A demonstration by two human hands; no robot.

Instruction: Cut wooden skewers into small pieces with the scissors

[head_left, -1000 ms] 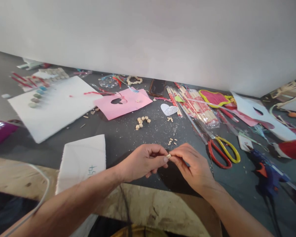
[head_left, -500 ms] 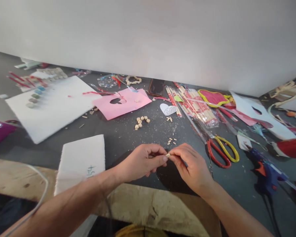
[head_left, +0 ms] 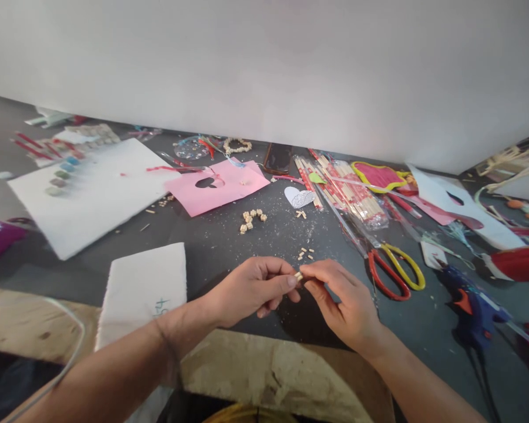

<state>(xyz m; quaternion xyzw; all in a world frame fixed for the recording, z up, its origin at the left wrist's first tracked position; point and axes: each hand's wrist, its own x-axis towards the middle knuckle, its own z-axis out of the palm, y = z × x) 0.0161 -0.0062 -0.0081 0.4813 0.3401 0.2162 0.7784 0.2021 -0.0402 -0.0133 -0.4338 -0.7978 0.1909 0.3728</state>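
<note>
Between the thumb and fingers of my left hand (head_left: 258, 291) are small pale wooden stick pieces (head_left: 298, 276), pinched just above the dark tabletop. The curled fingers of my right hand (head_left: 341, 299) meet their right end, with the thumb a little lower. Right behind my fingertips lie several loose cut stick pieces (head_left: 306, 254). Farther back, small block-like clusters of stick pieces (head_left: 252, 218) form a curved row. A few more short sticks (head_left: 301, 214) rest near a white paper heart (head_left: 298, 197).
Scissors with red and yellow handles (head_left: 394, 273) and a blue glue gun (head_left: 474, 308) lie to the right. Packs of chopsticks (head_left: 352, 191) and a phone (head_left: 278, 158) are at the back. Pink paper (head_left: 216, 185), a white board (head_left: 92, 194) and a white foam piece (head_left: 147, 282) lie left.
My right fingertips have loosened and shifted slightly on the stick pieces, showing more of them. My left hand keeps its pinch. The view has moved slightly.
</note>
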